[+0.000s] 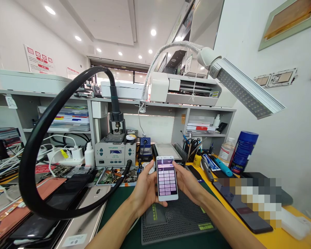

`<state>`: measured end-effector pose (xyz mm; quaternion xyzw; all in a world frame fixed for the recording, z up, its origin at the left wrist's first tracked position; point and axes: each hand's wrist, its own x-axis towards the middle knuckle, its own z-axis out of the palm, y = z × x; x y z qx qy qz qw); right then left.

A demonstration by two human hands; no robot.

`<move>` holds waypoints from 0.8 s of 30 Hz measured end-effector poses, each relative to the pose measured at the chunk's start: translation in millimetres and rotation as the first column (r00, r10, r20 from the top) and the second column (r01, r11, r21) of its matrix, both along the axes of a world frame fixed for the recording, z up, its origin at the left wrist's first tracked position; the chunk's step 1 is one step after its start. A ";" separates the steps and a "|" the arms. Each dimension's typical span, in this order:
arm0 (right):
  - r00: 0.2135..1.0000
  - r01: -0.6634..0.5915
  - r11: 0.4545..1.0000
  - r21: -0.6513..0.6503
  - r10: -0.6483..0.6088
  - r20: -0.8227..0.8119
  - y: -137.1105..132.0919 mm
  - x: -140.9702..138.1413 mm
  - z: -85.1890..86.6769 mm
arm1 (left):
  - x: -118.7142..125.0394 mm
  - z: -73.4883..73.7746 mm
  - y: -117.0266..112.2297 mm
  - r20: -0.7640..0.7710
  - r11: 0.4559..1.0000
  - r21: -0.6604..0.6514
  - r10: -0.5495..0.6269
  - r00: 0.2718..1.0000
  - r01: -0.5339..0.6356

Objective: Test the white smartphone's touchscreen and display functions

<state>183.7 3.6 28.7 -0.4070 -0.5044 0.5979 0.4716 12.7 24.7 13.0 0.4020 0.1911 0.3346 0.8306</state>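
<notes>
Grid-textured mat [181, 224]; rect. wht phone [167, 178] held btwn L hand [146, 185], R hand [188, 180].

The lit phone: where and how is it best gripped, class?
Probably by the lit phone's long side edges, left hand from the left, right hand from the right: it is oblong, its screen facing the wearer, so edge grips leave that uncovered.

Forearms [118, 219] (bare) angled inward; left hand [144, 185], right hand [186, 180] close together, left fingers [163, 204] curled.
</notes>
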 end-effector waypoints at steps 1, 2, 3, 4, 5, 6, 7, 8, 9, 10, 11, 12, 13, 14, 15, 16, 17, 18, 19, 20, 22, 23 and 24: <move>1.000 -0.001 1.000 0.002 0.001 -0.013 0.0 -0.4 0.3 | -0.1 -0.1 0.0 0.001 1.000 0.000 0.000 1.000 0.000; 1.000 -0.002 1.000 0.006 0.002 -0.025 0.2 -0.7 0.4 | -0.3 -0.1 0.1 0.001 1.000 -0.002 0.001 1.000 -0.001; 0.999 -0.002 1.000 0.010 0.003 -0.033 0.4 -0.8 0.3 | -0.5 -0.1 0.1 0.001 1.000 -0.003 0.002 1.000 -0.002; 0.999 -0.003 1.000 0.013 0.003 -0.038 0.6 -0.8 0.2 | -0.9 0.1 0.1 0.003 1.000 -0.005 0.002 1.000 -0.002; 0.999 -0.003 1.000 0.015 0.004 -0.036 0.9 -0.5 -0.1 | -1.2 0.3 0.0 0.008 1.000 -0.008 0.003 1.000 -0.003; 1.000 0.000 1.000 0.015 0.000 -0.029 1.0 -0.2 -0.4 | -1.5 0.5 0.0 0.015 1.000 -0.012 0.003 1.000 -0.003; 1.000 0.006 1.000 0.016 -0.005 -0.017 1.0 0.1 -0.6 | -1.7 0.6 -0.1 0.023 1.000 -0.016 0.007 1.000 -0.006; 1.000 0.010 1.000 0.020 -0.010 -0.005 0.9 0.3 -0.8 | -1.8 0.7 -0.2 0.031 1.000 -0.021 0.013 0.999 -0.012; 1.000 0.014 0.999 0.031 -0.014 0.007 0.6 0.3 -0.8 | -1.8 0.6 -0.3 0.037 1.000 -0.025 0.018 0.999 -0.017; 1.000 0.017 0.999 0.048 -0.018 0.021 0.1 0.0 -0.7 | -1.8 0.4 -0.5 0.038 0.999 -0.028 0.025 0.999 -0.024; 0.999 0.018 0.998 0.065 -0.021 0.041 -0.4 -0.5 -0.5 | -1.7 0.1 -0.6 0.037 0.999 -0.030 0.031 0.999 -0.030; 0.998 0.016 0.996 0.084 -0.022 0.065 -0.8 -1.2 -0.3 | -1.6 -0.3 -0.8 0.033 0.999 -0.031 0.036 0.999 -0.035; 0.996 0.015 0.994 0.105 -0.024 0.090 -1.1 -2.1 -0.1 | -1.5 -0.6 -1.0 0.029 0.999 -0.028 0.040 0.999 -0.039; 0.993 0.014 0.992 0.125 -0.029 0.117 -1.2 -2.9 0.1 | -1.5 -0.8 -1.1 0.025 0.999 -0.024 0.041 0.999 -0.040; 0.989 0.014 0.990 0.143 -0.035 0.141 -1.0 -3.6 0.1 | -1.4 -0.8 -1.2 0.022 0.999 -0.017 0.039 0.999 -0.039; 0.986 0.016 0.987 0.160 -0.042 0.159 -0.5 -4.2 -0.1 | -1.4 -0.8 -1.3 0.021 0.999 -0.011 0.037 0.999 -0.036; 0.984 0.018 0.984 0.176 -0.049 0.171 0.1 -4.4 -0.4 | -1.3 -0.6 -1.3 0.020 0.999 -0.004 0.032 0.999 -0.031; 0.982 0.021 0.982 0.189 -0.056 0.179 0.8 -4.4 -0.9 | -1.2 -0.3 -1.3 0.019 1.000 0.000 0.028 0.999 -0.029; 0.981 0.023 0.981 0.195 -0.060 0.187 1.6 -4.1 -1.5 | -1.1 0.1 -1.3 0.018 1.000 0.002 0.026 0.999 -0.026; 0.980 0.023 0.980 0.199 -0.062 0.192 2.2 -3.7 -2.1 | -0.9 0.5 -1.3 0.017 1.000 0.001 0.026 1.000 -0.026; 0.978 0.016 0.980 0.201 -0.058 0.202 2.8 -2.6 -3.4 | -0.4 1.5 -1.4 0.016 1.000 -0.002 0.026 1.000 -0.026; 0.977 0.011 0.980 0.197 -0.053 0.208 2.8 -2.1 -3.8 | -0.2 2.0 -1.5 0.016 1.000 -0.003 0.025 1.000 -0.025; 0.977 0.007 0.981 0.192 -0.048 0.210 2.6 -1.7 -4.1 | 0.0 2.4 -1.7 0.016 1.000 -0.002 0.024 1.000 -0.024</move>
